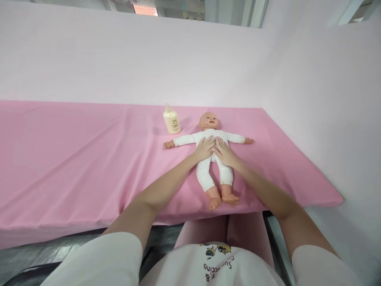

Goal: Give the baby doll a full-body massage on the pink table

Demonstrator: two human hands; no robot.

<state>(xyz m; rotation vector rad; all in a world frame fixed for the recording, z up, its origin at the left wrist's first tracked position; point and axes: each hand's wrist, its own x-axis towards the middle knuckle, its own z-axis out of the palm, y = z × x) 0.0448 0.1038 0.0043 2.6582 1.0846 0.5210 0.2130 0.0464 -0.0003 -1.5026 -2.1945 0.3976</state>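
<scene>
A baby doll [205,171] in a white suit lies on its back, arms spread wide, head toward the wall and bare feet toward me. My left hand [205,148] rests flat on the left side of its belly, fingers stretched out. On the right side of the belly lies my right hand [224,152], also flat with fingers extended. The fingertips of both hands come close together over the doll's middle. Neither hand grips anything. Up and left of the doll, a pale yellow pump bottle [172,120] stands upright, apart from my hands.
Pink cloth [74,167] covers the table, with soft creases on the left and a pointed corner at the right. A white wall [133,63] rises behind it and along the right side. Part of a black chair [38,272] shows at the lower left.
</scene>
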